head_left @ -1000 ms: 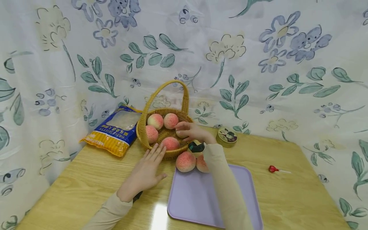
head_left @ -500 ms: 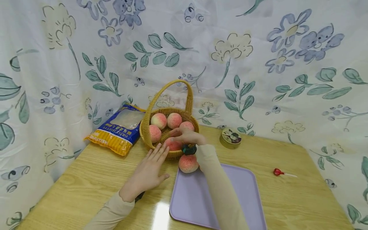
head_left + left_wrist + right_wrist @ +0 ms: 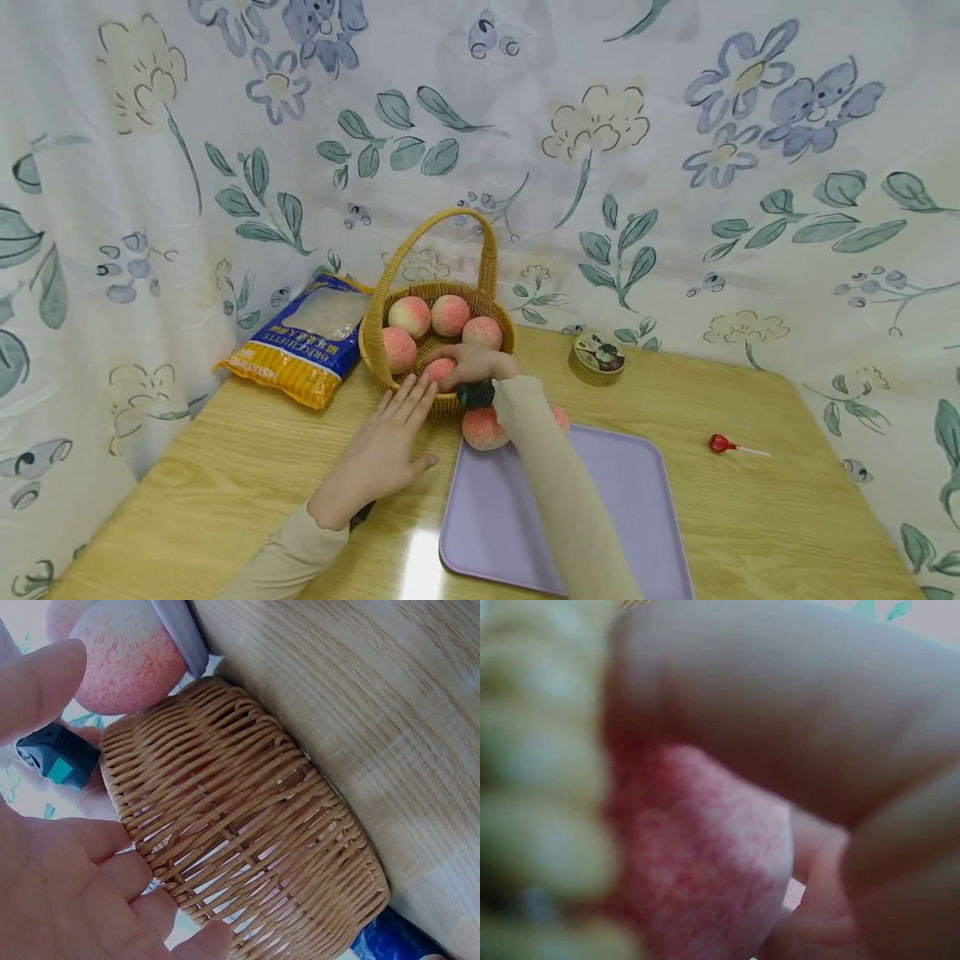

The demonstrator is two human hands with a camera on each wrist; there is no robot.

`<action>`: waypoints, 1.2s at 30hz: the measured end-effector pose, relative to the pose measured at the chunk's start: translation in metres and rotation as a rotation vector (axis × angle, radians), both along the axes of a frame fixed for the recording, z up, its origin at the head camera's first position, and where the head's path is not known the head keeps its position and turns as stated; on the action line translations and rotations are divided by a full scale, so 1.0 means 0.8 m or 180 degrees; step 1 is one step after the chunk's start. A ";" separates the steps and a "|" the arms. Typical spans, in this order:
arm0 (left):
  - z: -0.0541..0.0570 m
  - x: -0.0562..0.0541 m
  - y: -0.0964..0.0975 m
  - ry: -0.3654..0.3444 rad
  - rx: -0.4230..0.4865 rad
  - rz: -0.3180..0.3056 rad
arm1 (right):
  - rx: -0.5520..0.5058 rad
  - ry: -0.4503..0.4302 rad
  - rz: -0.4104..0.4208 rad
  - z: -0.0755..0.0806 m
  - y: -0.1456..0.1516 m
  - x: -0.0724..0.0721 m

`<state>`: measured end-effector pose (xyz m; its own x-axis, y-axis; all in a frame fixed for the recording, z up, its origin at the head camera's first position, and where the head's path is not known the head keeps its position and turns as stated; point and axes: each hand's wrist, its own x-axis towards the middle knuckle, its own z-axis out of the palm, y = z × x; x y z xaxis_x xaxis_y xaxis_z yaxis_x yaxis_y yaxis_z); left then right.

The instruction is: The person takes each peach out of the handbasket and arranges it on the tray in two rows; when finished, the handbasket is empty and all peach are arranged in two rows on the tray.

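- Right hand (image 3: 472,365) — fingers curled round a peach (image 3: 439,373) in the basket (image 3: 240,810).
- Left hand (image 3: 378,458) — fingers straight, touching its near side.
- Far left, bag (image 3: 306,350) reads "ORECCHIETTE".

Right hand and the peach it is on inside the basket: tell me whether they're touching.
Touching. The right wrist view shows a finger of the right hand curled over the peach, with no gap between.

The left grip (image 3: 375,454) extends its fingers (image 3: 408,402), thumb (image 3: 423,463) apart; the right grip (image 3: 478,364) is curled.
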<state>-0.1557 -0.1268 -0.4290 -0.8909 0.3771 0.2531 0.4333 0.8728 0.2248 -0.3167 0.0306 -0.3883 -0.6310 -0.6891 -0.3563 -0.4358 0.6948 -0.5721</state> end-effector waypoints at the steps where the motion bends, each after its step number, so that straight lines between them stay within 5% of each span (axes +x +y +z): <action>1: -0.001 0.000 0.000 -0.0008 0.0005 0.0002 | -0.0018 0.0007 -0.0013 0.000 0.001 0.001; 8: -0.002 0.001 0.004 -0.0082 0.0010 -0.0004 | -0.0318 -0.0016 -0.0246 -0.003 0.009 0.003; 20: -0.002 0.001 0.008 -0.0054 0.0038 -0.0032 | -0.1510 -0.0241 -0.0756 0.004 0.042 0.003; 27: 0.001 0.002 0.006 -0.0072 0.0066 0.0006 | -0.2220 -0.0915 -0.1096 0.031 0.080 0.013; 36: -0.002 0.002 -0.001 0.0019 0.0050 -0.0003 | -0.2401 -0.0720 -0.1271 0.046 0.153 0.032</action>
